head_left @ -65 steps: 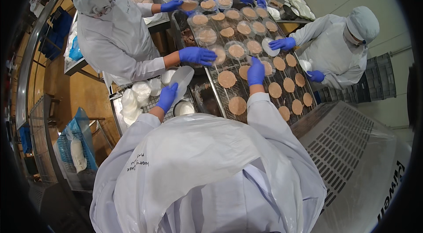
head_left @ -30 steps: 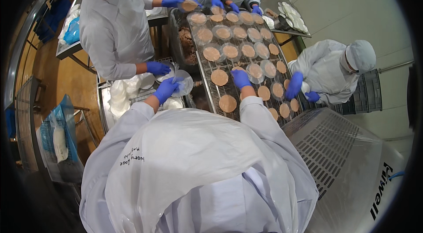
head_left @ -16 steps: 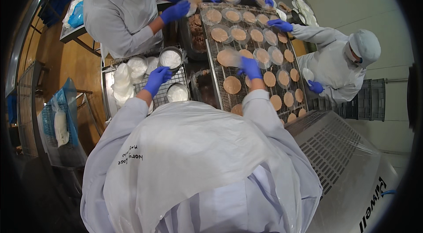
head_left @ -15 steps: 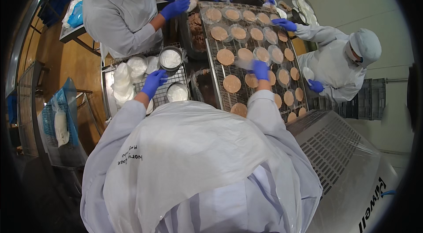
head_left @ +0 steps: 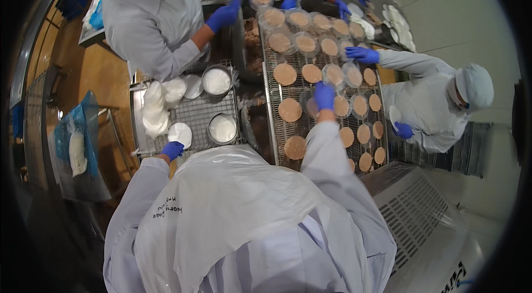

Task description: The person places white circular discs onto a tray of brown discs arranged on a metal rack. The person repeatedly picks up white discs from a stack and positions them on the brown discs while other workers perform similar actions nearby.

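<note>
My left hand (head_left: pixel 173 150), in a blue glove, pinches the lower edge of a thin white disc (head_left: pixel 180 133) beside the wire rack (head_left: pixel 202 110) on the left. Over the large wire conveyor (head_left: pixel 293 88) is my right hand (head_left: pixel 325 96), also gloved, among the rows of round, flat pink-brown meat patties (head_left: pixel 290 110). Its fingers are blurred, and whether they hold anything is hidden. A blurred patty (head_left: pixel 312 108) lies partly under that hand. Some patties have clear or whitish discs under or over them.
Two round moulds (head_left: pixel 216 80) (head_left: pixel 223 128) with white discs stand on the rack, near stacked white discs (head_left: pixel 156 110). A tub of ground meat (head_left: pixel 252 52) sits between rack and conveyor. Co-workers' gloved hands (head_left: pixel 363 54) (head_left: pixel 224 16) reach in from the far side and right. A perforated metal housing (head_left: pixel 413 210) stands near right.
My left hand has moved back toward me from beside the moulds to the white disc. My right hand has shifted slightly left over the patties. The view has tilted slightly.
</note>
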Available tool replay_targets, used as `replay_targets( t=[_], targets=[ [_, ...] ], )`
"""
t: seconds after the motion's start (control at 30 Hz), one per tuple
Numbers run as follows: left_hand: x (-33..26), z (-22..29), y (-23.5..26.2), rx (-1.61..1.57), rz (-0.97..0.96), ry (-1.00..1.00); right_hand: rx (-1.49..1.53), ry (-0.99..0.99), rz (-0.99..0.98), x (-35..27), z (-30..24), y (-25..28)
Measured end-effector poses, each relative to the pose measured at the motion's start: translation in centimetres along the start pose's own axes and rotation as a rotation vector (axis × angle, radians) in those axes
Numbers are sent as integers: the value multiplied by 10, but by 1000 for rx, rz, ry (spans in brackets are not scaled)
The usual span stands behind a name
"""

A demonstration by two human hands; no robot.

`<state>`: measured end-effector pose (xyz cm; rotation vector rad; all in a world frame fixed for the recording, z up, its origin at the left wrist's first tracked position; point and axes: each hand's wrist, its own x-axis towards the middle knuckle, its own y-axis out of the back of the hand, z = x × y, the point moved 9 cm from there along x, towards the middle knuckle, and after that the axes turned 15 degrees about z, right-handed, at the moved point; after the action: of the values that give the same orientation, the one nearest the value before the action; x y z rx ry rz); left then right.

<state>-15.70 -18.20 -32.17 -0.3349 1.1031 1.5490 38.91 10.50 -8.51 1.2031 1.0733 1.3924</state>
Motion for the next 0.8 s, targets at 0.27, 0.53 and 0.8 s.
replay_targets(
  t=[0.27,0.53,0.8],
  targets=[
    [-15,-16,25,482,157,-332,258,-98,413,60,79,-74],
    [-8,100,-67,347,128,-667,455,-413,327,42,91,-7],
    [27,178,-146,398,225,-660,507,-388,460,98,53,22]
  ],
)
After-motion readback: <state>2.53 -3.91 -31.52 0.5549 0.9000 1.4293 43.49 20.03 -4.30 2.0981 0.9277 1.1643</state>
